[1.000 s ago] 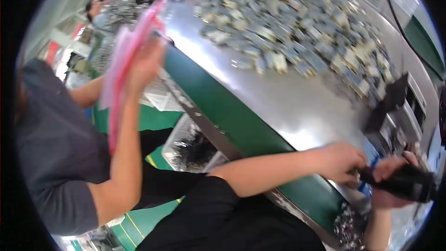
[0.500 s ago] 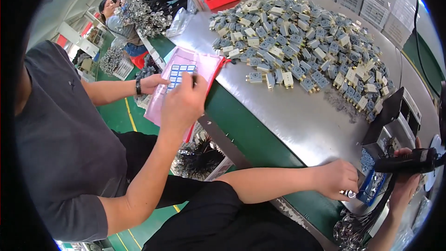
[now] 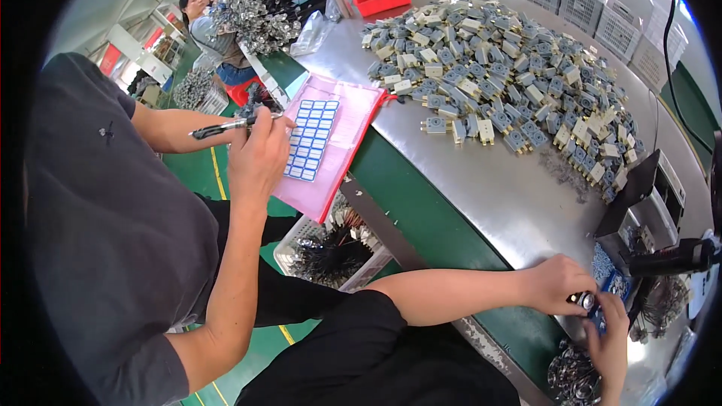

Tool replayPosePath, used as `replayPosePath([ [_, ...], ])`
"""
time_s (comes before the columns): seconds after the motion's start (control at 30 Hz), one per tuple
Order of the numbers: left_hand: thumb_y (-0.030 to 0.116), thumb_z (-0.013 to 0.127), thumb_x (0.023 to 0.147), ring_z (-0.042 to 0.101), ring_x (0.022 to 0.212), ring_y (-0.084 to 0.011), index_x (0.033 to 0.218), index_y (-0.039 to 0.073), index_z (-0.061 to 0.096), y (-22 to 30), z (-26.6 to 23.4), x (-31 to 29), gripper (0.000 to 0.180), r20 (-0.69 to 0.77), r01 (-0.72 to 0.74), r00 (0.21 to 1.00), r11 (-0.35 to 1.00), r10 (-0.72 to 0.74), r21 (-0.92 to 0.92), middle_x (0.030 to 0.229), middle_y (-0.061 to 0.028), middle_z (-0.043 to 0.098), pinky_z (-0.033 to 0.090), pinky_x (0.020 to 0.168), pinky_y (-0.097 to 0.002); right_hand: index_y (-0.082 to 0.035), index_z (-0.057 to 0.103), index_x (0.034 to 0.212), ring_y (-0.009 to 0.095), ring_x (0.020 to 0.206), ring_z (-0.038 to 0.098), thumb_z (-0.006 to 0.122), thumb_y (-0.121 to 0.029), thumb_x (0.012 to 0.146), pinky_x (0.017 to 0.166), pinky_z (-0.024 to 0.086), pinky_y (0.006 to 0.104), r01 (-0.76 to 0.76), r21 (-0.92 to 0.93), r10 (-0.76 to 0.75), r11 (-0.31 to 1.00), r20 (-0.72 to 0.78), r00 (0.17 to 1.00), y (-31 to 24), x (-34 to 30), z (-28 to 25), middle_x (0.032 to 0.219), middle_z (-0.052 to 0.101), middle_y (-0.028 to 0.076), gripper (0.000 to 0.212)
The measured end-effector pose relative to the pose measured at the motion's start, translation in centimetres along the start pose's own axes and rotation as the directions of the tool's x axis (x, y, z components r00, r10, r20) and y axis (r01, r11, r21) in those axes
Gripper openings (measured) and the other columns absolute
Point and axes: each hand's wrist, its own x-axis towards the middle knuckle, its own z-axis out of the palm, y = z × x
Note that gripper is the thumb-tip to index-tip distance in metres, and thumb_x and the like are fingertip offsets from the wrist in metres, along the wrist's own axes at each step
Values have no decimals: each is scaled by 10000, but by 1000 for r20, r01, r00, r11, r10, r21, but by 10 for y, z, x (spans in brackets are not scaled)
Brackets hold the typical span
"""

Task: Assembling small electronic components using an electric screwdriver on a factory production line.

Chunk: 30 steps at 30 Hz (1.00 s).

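Observation:
Over the table's right side, my left hand [image 3: 558,286] is closed around a small black-and-silver part [image 3: 583,301], whose round shiny end pokes out between the fingers. My right hand [image 3: 611,338] meets it there, fingertips curled against the same part and thumb below. Just behind the hands lies a blue tray [image 3: 617,286] with small bits in it. A black cylindrical tool [image 3: 669,258] extends in from the right, beyond my right hand and apart from it. Silvery parts with dark wires [image 3: 573,376] are heaped below my hands.
Many grey-and-cream blocks [image 3: 496,68] are piled on the metal table [image 3: 481,195]. A dark metal box [image 3: 639,210] stands at right. At left a co-worker's hand [image 3: 259,154] holds a pen [image 3: 218,129] near a label sheet [image 3: 312,139] on a pink folder [image 3: 342,150].
My right hand has let go of the black tool and come down to the part in my left hand. The co-worker's writing hand has drawn left, showing the pen and more labels.

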Motion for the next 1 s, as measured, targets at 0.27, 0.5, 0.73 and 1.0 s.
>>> replayPosePath([
  [0.27,226,945,727,746,797,-316,1052,68,766,0,-8,2,403,-116,81,991,995,-73,65,931,-115,766,592,699,-411,24,680,1271,439,1080,666,760,60,781,945,550,466,-11,-89,-8,996,-210,978,3,21,14,1198,690,228,498],
  [0.5,110,934,752,767,834,-284,1061,27,751,3,-10,17,369,-61,102,993,994,-104,-34,985,-110,778,611,721,-368,12,691,1223,400,1052,688,793,37,802,917,568,446,12,-47,-22,999,-217,976,13,19,11,1166,699,198,433],
  [0.73,102,929,754,771,899,-287,1092,29,737,1,-6,9,395,-56,84,995,996,-86,-39,1032,-105,784,611,771,-369,8,701,1195,377,974,693,808,-26,803,844,574,454,19,-116,-47,993,-251,967,15,14,16,1082,703,173,407],
  [1.0,133,942,737,768,881,-299,1050,38,733,6,-8,9,388,-56,112,992,994,-112,-5,1000,-95,779,606,755,-384,2,696,1141,362,950,698,807,-26,800,807,576,439,-7,-137,-22,991,-205,978,14,16,16,1047,702,146,360],
])
